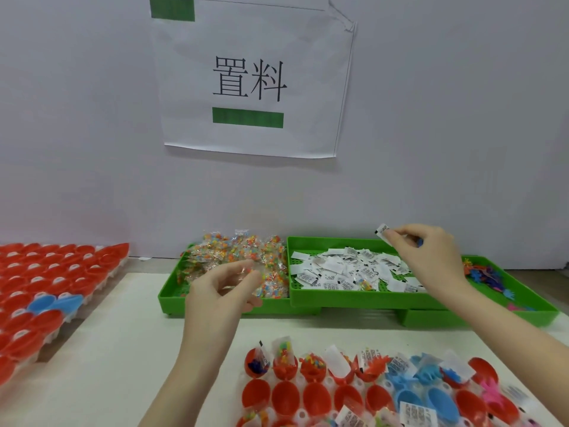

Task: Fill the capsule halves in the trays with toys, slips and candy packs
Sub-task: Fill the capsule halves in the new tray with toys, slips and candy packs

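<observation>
Capsule halves (317, 399) below — right hand (428, 257) pinches a slip (383, 234), left hand (221, 291) grip holds a candy pack (246, 277).

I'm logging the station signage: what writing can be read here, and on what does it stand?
"置料": large black characters on the white paper sheet taped to the wall.
Green bars on that sheet: no readable text.
Printed slips in the middle green tray and the slip pinched by the right hand: too small to read.

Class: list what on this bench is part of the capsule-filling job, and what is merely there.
In the job: candy packs, slips, toys, capsule halves, left hand, right hand pinching a slip.

Merely there: wall sign, stacked capsules.
</observation>
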Demonstrator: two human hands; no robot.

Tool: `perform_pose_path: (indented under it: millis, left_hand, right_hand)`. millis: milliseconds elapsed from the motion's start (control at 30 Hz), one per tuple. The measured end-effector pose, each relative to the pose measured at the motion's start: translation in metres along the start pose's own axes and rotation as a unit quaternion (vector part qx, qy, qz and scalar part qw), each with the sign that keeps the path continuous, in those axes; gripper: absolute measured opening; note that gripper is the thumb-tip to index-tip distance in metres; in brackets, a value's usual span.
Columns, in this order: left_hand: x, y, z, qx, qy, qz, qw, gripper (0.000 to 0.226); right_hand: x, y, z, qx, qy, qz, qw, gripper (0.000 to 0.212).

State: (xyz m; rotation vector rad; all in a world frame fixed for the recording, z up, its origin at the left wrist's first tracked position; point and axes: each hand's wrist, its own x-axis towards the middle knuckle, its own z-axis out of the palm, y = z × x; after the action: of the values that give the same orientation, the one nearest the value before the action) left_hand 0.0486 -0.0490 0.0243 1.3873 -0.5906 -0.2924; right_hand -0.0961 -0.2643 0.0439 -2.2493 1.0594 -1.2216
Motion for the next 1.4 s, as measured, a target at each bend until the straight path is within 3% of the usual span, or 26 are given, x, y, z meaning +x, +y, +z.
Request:
perform_pose_path:
  millis: [133,233,333,433,533,700,833,900,1033,1200,1300,1400]
  left_hand:
    - [-0.015,0.013,0.017,0.005,-0.082,-0.008,0.997,0.010]
    - [-0.032,0.026,0.028,-0.013,-0.152,-0.016,0.988,0.010]
    - [-0.055,0.038,0.028,-0.037,-0.230,-0.029,0.972,0.008]
    - [-0.076,0.043,0.019,-0.067,-0.281,-0.076,0.954,0.029]
    - [-0.094,0.054,0.010,-0.096,-0.286,-0.119,0.946,0.038]
    - [-0.121,0.063,0.004,-0.069,-0.234,-0.084,0.966,0.028]
    - [-0.142,0.067,0.000,-0.068,-0.191,-0.062,0.977,0.021]
    - [-0.150,0.067,-0.003,-0.070,-0.164,-0.059,0.982,0.018]
    - [-0.166,0.064,-0.015,-0.029,-0.152,-0.049,0.987,0.018]
    - [-0.179,0.061,-0.025,0.008,-0.143,-0.051,0.988,0.019]
    - [-0.187,0.061,-0.025,0.032,-0.141,-0.037,0.989,0.015]
    - [-0.192,0.065,-0.022,0.047,-0.140,-0.010,0.989,0.012]
  right_hand:
    - [-0.037,-0.038,-0.024,0.229,-0.065,0.030,0.971,0.010]
    - [-0.072,-0.065,-0.039,0.336,-0.153,0.034,0.929,0.016]
    - [-0.096,-0.081,-0.049,0.353,-0.211,0.000,0.912,0.019]
    - [-0.110,-0.086,-0.056,0.321,-0.222,-0.023,0.921,0.016]
    - [-0.121,-0.087,-0.062,0.313,-0.230,-0.040,0.921,0.010]
    - [-0.141,-0.097,-0.075,0.287,-0.231,-0.093,0.925,0.019]
    - [-0.154,-0.102,-0.095,0.286,-0.272,-0.055,0.917,0.036]
    - [-0.155,-0.096,-0.108,0.307,-0.270,-0.013,0.912,0.033]
    - [-0.156,-0.073,-0.136,0.480,-0.248,0.108,0.834,0.034]
    - [-0.168,-0.056,-0.158,0.439,-0.248,0.115,0.856,0.035]
    - [-0.175,-0.060,-0.164,0.421,-0.221,0.094,0.875,0.055]
    - [-0.183,-0.079,-0.161,0.436,-0.239,0.082,0.864,0.071]
